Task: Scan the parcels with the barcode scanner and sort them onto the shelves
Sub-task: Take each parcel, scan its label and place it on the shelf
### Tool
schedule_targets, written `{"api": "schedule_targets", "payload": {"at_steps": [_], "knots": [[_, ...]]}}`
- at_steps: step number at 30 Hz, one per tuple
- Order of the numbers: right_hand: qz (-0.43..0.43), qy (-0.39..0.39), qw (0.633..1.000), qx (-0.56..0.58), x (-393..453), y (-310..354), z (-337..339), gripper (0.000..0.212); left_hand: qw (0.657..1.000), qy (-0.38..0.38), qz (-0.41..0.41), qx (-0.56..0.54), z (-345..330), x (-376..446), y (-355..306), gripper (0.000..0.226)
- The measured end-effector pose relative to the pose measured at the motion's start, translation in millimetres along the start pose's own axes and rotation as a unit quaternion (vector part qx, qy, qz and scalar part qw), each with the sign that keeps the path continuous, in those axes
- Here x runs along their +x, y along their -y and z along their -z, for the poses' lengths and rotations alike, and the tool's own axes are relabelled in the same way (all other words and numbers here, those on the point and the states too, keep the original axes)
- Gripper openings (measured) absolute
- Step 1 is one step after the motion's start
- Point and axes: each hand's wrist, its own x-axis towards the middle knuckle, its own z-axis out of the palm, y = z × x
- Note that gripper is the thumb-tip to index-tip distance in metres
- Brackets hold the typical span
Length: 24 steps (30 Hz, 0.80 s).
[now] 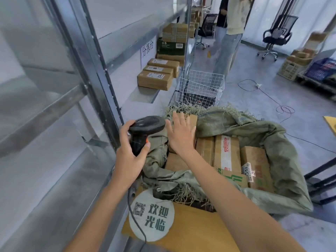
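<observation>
Parcels (225,153) are piled loose in the sack (283,160). Scanner (145,131) is gripped by the left hand (131,151), while the right hand (181,135) is laid flat, fingers spread, on one box. Neighbours could get toppled if it's yanked out.

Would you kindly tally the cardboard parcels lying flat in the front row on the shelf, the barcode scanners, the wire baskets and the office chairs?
Parcels in the front row on the shelf: 3
Barcode scanner: 1, held in the left hand
Wire basket: 1
Office chairs: 2
Total: 7
</observation>
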Motion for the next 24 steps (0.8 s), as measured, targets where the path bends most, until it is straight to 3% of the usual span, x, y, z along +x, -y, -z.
{"api": "schedule_targets", "payload": {"at_steps": [6, 13, 20, 24], "knots": [[0.13, 0.034, 0.991, -0.024, -15, 43, -1, 0.061, 0.995, -0.09, 0.017, 0.044, 27, -23, -14, 0.072], [0.271, 0.116, 0.955, -0.029, -57, 59, -16, 0.061, 0.972, -0.213, 0.075, 0.071, 29, -91, -29, 0.077], [0.385, 0.193, 0.902, -0.044, -133, 77, -42, 0.062, 0.916, -0.357, 0.132, 0.124, 39, -189, -61, 0.071], [0.444, 0.273, 0.853, -0.033, -196, 100, -62, 0.063, 0.873, -0.426, 0.172, 0.16, 55, -254, -81, 0.068]]}}
